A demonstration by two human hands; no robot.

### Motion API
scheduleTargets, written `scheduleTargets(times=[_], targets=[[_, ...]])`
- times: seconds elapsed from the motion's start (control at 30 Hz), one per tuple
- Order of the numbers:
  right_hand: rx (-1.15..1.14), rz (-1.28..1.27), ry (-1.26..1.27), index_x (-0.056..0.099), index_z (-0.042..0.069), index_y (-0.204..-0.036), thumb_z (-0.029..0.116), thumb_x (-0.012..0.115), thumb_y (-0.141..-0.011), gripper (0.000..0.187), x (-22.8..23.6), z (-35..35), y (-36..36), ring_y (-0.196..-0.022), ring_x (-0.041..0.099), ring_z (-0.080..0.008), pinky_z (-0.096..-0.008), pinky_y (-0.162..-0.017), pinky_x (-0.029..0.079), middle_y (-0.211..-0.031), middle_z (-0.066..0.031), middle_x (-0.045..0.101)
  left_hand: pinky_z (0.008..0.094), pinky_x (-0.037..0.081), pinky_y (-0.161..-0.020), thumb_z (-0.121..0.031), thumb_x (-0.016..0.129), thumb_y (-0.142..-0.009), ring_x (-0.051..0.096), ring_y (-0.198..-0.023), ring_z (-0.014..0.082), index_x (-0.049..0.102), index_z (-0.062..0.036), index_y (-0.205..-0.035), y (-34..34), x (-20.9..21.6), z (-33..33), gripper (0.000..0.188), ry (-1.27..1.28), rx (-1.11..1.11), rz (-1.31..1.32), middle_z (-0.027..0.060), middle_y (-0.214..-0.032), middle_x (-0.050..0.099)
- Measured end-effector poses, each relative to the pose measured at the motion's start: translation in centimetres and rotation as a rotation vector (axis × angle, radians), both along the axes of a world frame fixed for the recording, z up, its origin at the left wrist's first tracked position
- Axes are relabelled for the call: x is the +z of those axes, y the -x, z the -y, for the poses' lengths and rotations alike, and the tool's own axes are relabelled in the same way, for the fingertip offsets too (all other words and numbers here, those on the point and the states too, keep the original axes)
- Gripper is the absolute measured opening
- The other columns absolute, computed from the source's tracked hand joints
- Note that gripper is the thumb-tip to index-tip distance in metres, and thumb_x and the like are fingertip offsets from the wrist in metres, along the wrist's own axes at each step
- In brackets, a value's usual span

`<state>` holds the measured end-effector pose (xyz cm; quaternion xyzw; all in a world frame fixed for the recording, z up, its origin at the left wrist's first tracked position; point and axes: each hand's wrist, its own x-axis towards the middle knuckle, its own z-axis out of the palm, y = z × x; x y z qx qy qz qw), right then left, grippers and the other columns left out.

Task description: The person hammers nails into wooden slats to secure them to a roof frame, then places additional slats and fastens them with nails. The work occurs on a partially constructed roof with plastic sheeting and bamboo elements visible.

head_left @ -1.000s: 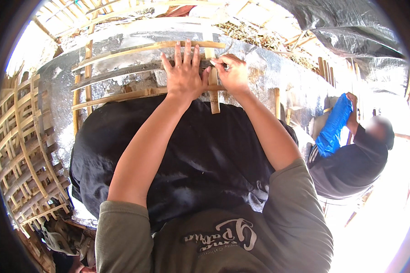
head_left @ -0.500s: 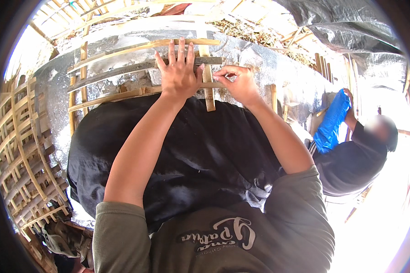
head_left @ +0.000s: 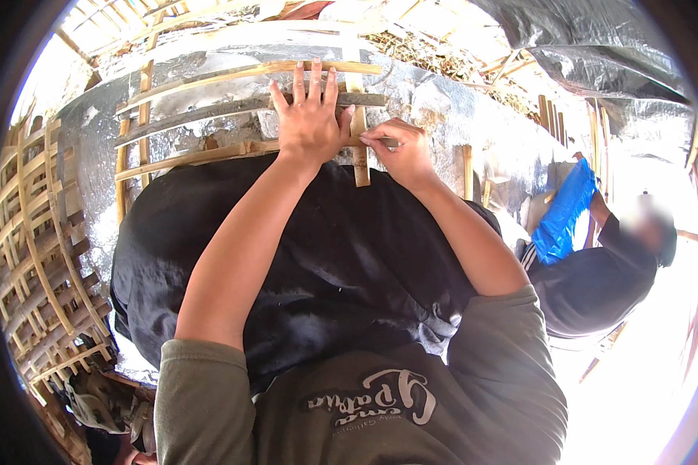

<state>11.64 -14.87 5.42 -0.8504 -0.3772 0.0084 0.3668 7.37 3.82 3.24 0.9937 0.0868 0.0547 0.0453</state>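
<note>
My left hand (head_left: 309,124) lies flat with fingers spread across the bamboo slats of a small lattice frame. Under its fingers run the top slat (head_left: 233,76) and the darker middle slat (head_left: 209,114). My right hand (head_left: 406,153) is closed in a pinch, thumb against fingertips, where the lower slat (head_left: 202,156) meets a flat upright strip (head_left: 361,174). Whatever sits between those fingertips is too small or hidden to name. At the frame's left side, two upright strips (head_left: 144,128) cross behind the slats.
Woven bamboo panels (head_left: 43,256) stand at the left. Silvery sheeting (head_left: 442,116) lies beneath the frame. Dark cloth (head_left: 302,256) covers my lap. To the right, another person (head_left: 597,287) holds a blue plastic sheet (head_left: 562,221). Black plastic (head_left: 597,70) hangs at the upper right.
My right hand's pinched fingertips have moved slightly left and down onto the crossing of the lower slat and upright strip. My left hand stays spread on the slats.
</note>
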Motion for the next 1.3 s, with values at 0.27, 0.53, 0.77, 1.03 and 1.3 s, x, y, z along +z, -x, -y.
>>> scheduleTargets(times=[0.27, 0.53, 0.77, 1.03, 1.3], targets=[[-0.126, 0.123, -0.04, 0.076, 0.009, -0.086, 0.01, 0.078, -0.083, 0.003, 0.7, -2.1, -4.3, -0.083, 0.073, -0.0264, -0.0364, -0.075, 0.058, -0.085, -0.0081, 0.075, 0.0696, 0.011, -0.12, -0.053, 0.024, -0.107, 0.011, -0.157, 0.0342, 0.02, -0.0158, -0.164, -0.2, 0.4, 0.1, 0.068, -0.036, 0.008, -0.079, 0.0103, -0.171, 0.012], [-0.112, 0.129, -0.087, 0.074, 0.006, -0.082, 0.007, 0.077, -0.082, 0.003, -1.4, -3.1, -5.4, -0.075, 0.071, -0.0283, -0.0376, -0.069, 0.056, -0.084, -0.0099, 0.075, 0.0705, 0.013, -0.119, -0.053, 0.029, -0.106, 0.013, -0.157, 0.0342, 0.025, -0.0145, -0.162, -0.2, 0.4, 0.1, 0.068, -0.045, 0.009, -0.061, 0.011, -0.171, 0.015], [-0.129, 0.118, -0.118, 0.074, 0.005, -0.082, 0.009, 0.078, -0.083, 0.006, -1.4, -3.3, -5.2, -0.072, 0.07, -0.0266, -0.0356, -0.066, 0.055, -0.083, -0.01, 0.075, 0.0721, 0.012, -0.118, -0.052, 0.03, -0.106, 0.014, -0.157, 0.0352, 0.026, -0.0142, -0.162, -0.2, 0.0, 0.2, 0.068, -0.029, 0.002, -0.034, 0.011, -0.171, 0.015], [-0.153, 0.164, -0.061, 0.077, 0.008, -0.089, 0.006, 0.077, -0.085, 0.004, -2.3, -3.1, -5.0, -0.073, 0.072, -0.0207, -0.0319, -0.064, 0.055, -0.085, -0.0074, 0.075, 0.0758, 0.006, -0.117, -0.049, 0.03, -0.106, 0.008, -0.158, 0.0348, 0.024, -0.0146, -0.163, -0.1, 0.6, 0.2, 0.067, -0.06, 0.006, -0.065, 0.0114, -0.171, 0.012], [-0.141, 0.214, -0.051, 0.076, 0.008, -0.087, 0.007, 0.077, -0.084, 0.003, -2.0, -3.2, -5.1, -0.073, 0.071, -0.0243, -0.0339, -0.065, 0.055, -0.085, -0.0081, 0.074, 0.0728, 0.003, -0.119, -0.046, 0.029, -0.108, 0.007, -0.158, 0.0349, 0.02, -0.0165, -0.164, -0.4, 0.1, 0.1, 0.064, -0.058, -0.07, -0.031, 0.0173, -0.17, 0.013]])
